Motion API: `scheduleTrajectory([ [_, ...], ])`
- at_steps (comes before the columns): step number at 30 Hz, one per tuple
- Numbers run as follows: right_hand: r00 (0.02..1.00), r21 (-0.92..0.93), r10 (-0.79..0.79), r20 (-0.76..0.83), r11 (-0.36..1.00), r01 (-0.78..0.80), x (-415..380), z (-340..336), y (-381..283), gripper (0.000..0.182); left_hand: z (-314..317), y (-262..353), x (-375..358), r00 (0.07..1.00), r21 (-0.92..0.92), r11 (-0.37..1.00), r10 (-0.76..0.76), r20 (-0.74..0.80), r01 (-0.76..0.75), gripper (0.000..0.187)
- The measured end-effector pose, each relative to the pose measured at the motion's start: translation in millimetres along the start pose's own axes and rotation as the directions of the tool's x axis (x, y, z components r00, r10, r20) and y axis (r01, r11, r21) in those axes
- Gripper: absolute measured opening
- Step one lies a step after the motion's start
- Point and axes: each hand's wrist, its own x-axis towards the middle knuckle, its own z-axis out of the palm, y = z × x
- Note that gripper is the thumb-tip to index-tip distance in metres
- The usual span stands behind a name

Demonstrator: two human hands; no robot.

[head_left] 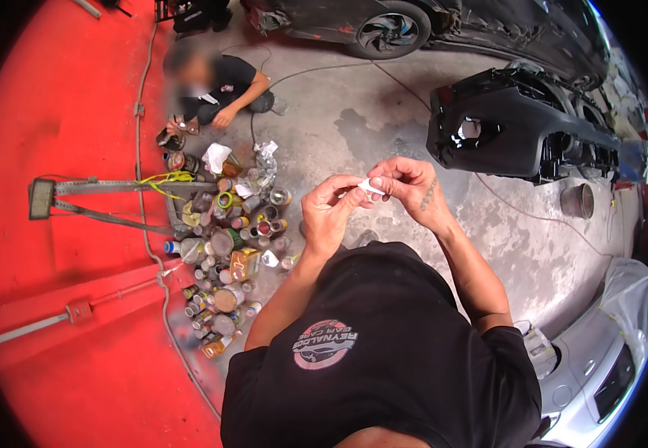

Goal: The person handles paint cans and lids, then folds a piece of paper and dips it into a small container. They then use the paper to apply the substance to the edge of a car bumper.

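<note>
In front of my chest both hands meet around a small white piece (371, 187), perhaps folded paper or a cap; its kind is too small to make out. My left hand (328, 212) pinches it between thumb and fingertips from the left. From the other side my right hand (412, 193) pinches the same piece, thumb against forefinger. The fingertips cover part of it.
Several cans and bottles (227, 242) crowd the floor by the red wall (62, 254), under a metal bracket (41, 198). A person (227, 86) crouches beyond them. A black bumper (492, 134), a bucket (578, 201) and cars surround the concrete floor; hoses cross it.
</note>
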Motion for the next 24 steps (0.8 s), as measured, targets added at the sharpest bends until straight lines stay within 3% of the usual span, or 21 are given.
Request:
scheduleTrajectory([
  [10, 0.999, -0.025, -0.012, 0.04, 1.0, 0.013, -3.0, 6.8, -6.7, 0.017, 1.2, 1.7, -1.4, 1.0, 0.047, 0.999, 0.008, 0.006, -0.008, 0.015],
  [12, 0.997, -0.192, -0.083, -0.004, 0.978, 0.08, -4.3, 7.7, -7.2, 0.018, 2.3, -0.4, -0.9, 0.998, 0.082, 0.996, 0.048, -0.031, -0.046, 0.014],
  [15, 0.985, -0.262, -0.173, -0.007, 0.951, 0.165, -6.6, 10.2, -8.3, 0.019, 5.2, 1.4, -1.3, 0.997, 0.07, 0.996, 0.06, -0.039, -0.057, 0.013],
  [24, 0.968, -0.351, -0.247, -0.053, 0.912, 0.213, -7.6, 11.4, -4.1, 0.014, 10.5, 2.7, -2.6, 0.991, 0.163, 0.982, 0.108, -0.075, -0.095, 0.013],
])
